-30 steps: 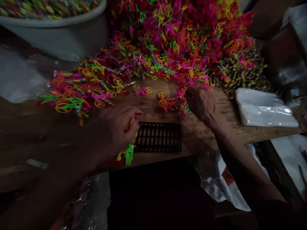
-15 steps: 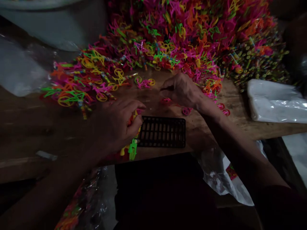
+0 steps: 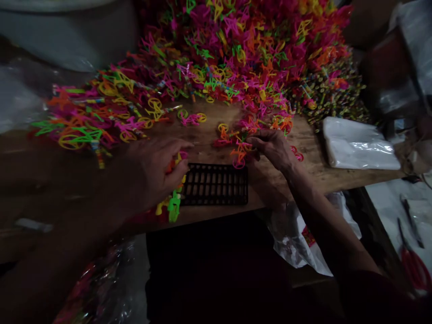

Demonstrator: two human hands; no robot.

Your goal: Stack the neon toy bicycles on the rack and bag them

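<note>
A big heap of small neon plastic bicycle toys [image 3: 236, 49] in pink, orange, yellow and green covers the back of a wooden table [image 3: 317, 166]. My left hand [image 3: 153, 173] is closed around a bunch of these toys; green and yellow ones [image 3: 173, 207] stick out below the fist, beside a black plastic grid [image 3: 216, 184]. My right hand [image 3: 273, 148] pinches an orange and pink toy bicycle [image 3: 239, 155] just above the grid's right end. A few loose toys [image 3: 192, 118] lie on the bare wood between the hands and the heap.
A stack of clear plastic bags [image 3: 357, 144] lies at the right of the table. A large pale tub [image 3: 64, 31] stands at the back left. A white plastic bag [image 3: 303, 238] hangs off the table's front edge. Red-handled scissors [image 3: 413, 265] lie low at the right.
My right hand went left to the loose toys, then drew back toward the grid with an orange and pink bicycle pinched in it. My left hand kept still with its bunch.
</note>
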